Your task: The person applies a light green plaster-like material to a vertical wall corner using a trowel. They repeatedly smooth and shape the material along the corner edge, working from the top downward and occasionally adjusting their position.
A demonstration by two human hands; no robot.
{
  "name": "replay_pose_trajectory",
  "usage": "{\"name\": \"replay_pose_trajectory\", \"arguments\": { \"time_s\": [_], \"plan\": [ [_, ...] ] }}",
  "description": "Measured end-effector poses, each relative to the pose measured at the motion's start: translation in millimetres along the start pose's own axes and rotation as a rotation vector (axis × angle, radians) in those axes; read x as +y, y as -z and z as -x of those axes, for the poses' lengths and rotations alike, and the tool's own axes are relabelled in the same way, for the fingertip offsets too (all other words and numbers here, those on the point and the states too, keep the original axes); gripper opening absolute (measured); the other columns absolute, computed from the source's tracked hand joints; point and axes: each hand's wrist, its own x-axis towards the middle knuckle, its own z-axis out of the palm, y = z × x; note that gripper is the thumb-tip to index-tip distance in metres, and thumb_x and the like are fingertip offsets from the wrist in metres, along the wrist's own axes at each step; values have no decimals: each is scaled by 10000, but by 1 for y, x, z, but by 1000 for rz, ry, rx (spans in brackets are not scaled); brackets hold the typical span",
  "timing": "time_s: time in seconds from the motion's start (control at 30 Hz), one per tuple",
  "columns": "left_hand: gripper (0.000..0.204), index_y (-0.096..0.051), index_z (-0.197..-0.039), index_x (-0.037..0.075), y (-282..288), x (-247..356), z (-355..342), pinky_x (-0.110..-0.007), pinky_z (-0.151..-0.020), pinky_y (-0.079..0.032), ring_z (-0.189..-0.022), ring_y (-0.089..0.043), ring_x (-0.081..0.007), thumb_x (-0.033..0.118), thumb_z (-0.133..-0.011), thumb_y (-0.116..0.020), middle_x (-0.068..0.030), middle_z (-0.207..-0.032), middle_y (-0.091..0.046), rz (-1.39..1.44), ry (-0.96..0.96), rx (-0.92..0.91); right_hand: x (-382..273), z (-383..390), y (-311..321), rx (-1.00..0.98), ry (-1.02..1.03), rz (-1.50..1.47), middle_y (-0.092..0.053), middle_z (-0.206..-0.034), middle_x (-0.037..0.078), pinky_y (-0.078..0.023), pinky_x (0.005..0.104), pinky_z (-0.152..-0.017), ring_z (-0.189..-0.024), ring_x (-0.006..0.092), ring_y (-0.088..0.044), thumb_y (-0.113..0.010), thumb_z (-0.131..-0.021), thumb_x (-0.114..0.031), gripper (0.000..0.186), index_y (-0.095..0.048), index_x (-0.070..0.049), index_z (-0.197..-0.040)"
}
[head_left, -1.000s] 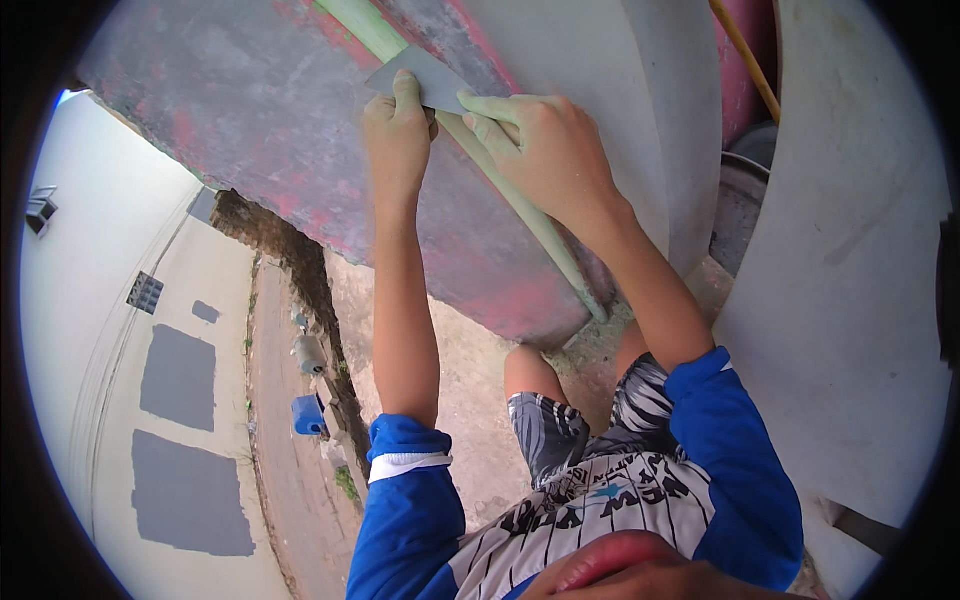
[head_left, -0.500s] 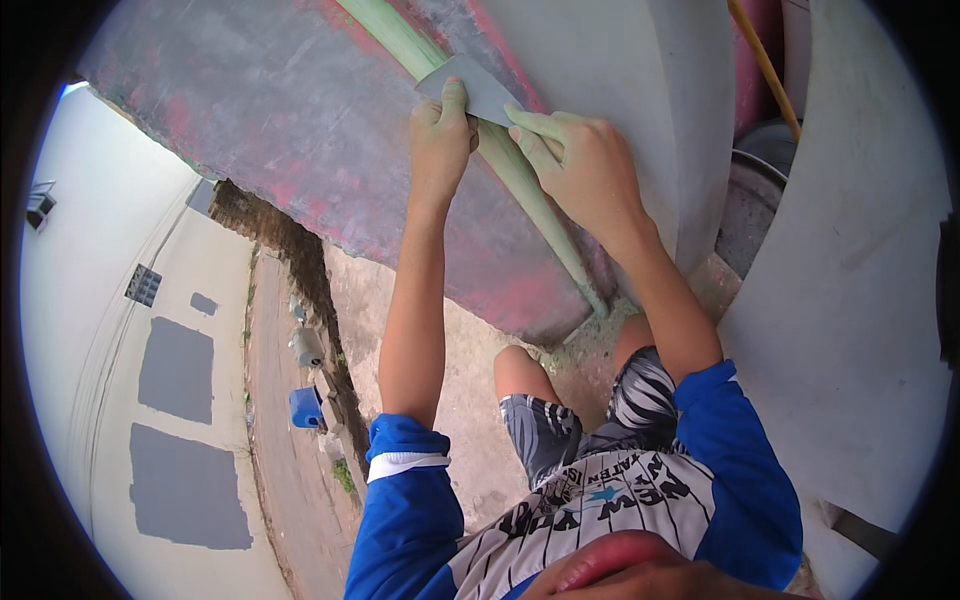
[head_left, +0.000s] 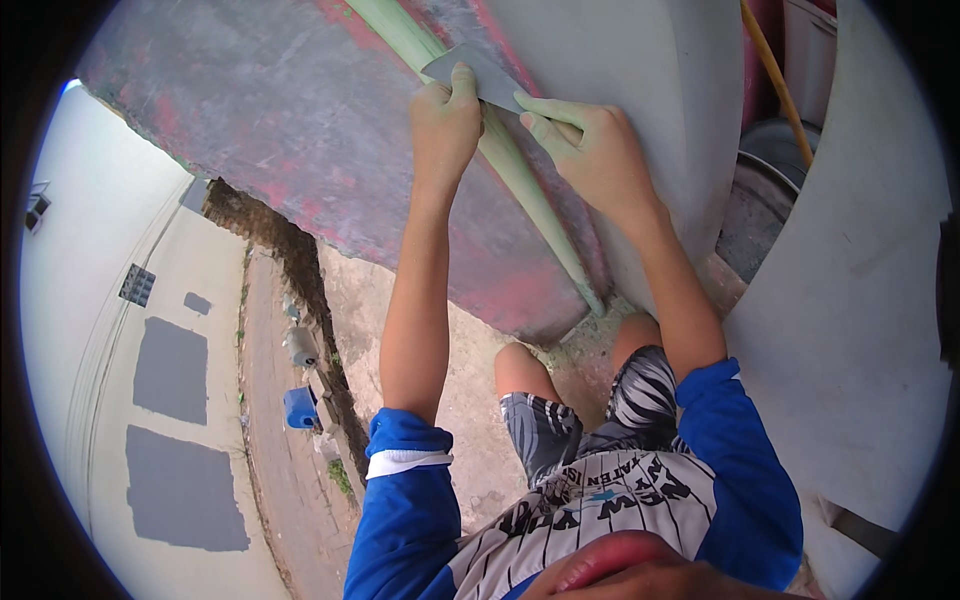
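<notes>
Both your hands are on one thin grey plate, which lies across a pale green strip on the grey-and-pink wall. Left hand: thumb flat on the plate's face near its left end, other fingers curled in close at its lower edge. Right hand: thumb and forefinger pinched near the plate's right corner, remaining fingers folded (their tips are hidden from here). Green residue on the right thumb and forefinger.

Progress, as I judge it: green runs from the top of the view, under the plate, down to a narrow foot by the floor, so coverage along the visible length looks largely done. Surface finish is less certain; faint lengthwise streaks show below the plate, and smoothing there may be unfinished. Pink patches border the strip; whether those count as left to do, I can't tell. Beneath the plate, nothing shows.
</notes>
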Motion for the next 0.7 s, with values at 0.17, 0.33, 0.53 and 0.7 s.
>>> {"name": "replay_pose_trajectory", "arguments": {
  "time_s": [0.17, 0.33, 0.53, 0.7],
  "plan": [
    [574, -557, -589, 14, 3, -5, -5, -350, -511, -377, -503, -457, -130, 318, -1071, -489, -22, -545, -505, 138, 65, -47, -2, 0, 1, -24, 0, 28, -765, -1138, 203, -561, 326, -894, -1019, 229, -765, -682, -1000, -162, 307, -726, -3, -1259],
    [584, -580, -607, -39, -8, -18, -1, -397, -535, -420, -512, -494, -177, 324, -1058, -503, -90, -543, -541, 39, -44, 69, 17, 5, -11, 8, 40, -13, -765, -1133, 197, -560, 325, -878, -982, 205, -763, -677, -1004, -192, 314, -728, -13, -1258],
    [594, -597, -638, -85, 2, -7, -25, -445, -579, -452, -537, -546, -233, 325, -1054, -486, -152, -549, -565, -134, -100, 135, 4, -14, -16, 21, 33, -4, -769, -1108, 209, -553, 319, -858, -941, 183, -755, -675, -1005, -192, 321, -727, -17, -1269],
    [577, -633, -671, -88, 6, -3, -26, -434, -591, -465, -553, -570, -238, 328, -1044, -486, -158, -569, -590, -173, -163, 154, 2, -15, -19, 39, 43, -71, -773, -1101, 205, -554, 318, -861, -946, 180, -753, -690, -1000, -218, 339, -727, -12, -1266]
  ]
}}
